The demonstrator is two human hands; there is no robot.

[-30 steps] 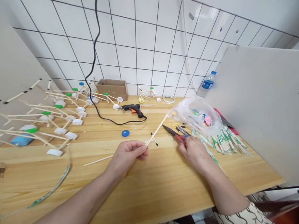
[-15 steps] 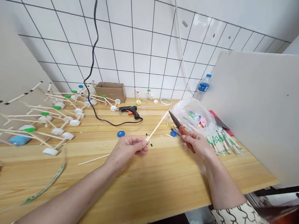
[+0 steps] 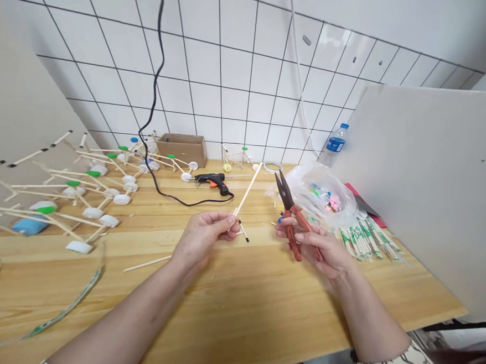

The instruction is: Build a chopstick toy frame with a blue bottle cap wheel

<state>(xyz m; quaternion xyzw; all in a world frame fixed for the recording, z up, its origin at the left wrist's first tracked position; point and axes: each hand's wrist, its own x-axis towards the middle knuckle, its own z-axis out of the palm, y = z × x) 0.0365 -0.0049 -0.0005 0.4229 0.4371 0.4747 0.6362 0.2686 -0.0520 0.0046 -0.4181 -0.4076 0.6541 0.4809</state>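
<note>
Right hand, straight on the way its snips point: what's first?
The coil of white wire, probably, at the back of the table. Depth is unclear: the right hand is raised, so it might clear that and reach the tiled wall.

No readable text; blue label (image 3: 336, 144) on water bottle (image 3: 331, 159) too small.

Over the worktop (image 3: 237, 315): L hand (image 3: 201, 237) w/ stick (image 3: 247, 189), R hand (image 3: 315, 251) just right of it w/ pliers (image 3: 293, 210). Behind them, glue gun (image 3: 213, 183), box (image 3: 182, 149) further back by wall. Stick models (image 3: 66, 179) far left. Plastic bag (image 3: 321, 193) back right, chopsticks (image 3: 367, 243) right of & just in front of it, bottle (image 3: 336, 145) behind bag.
</note>
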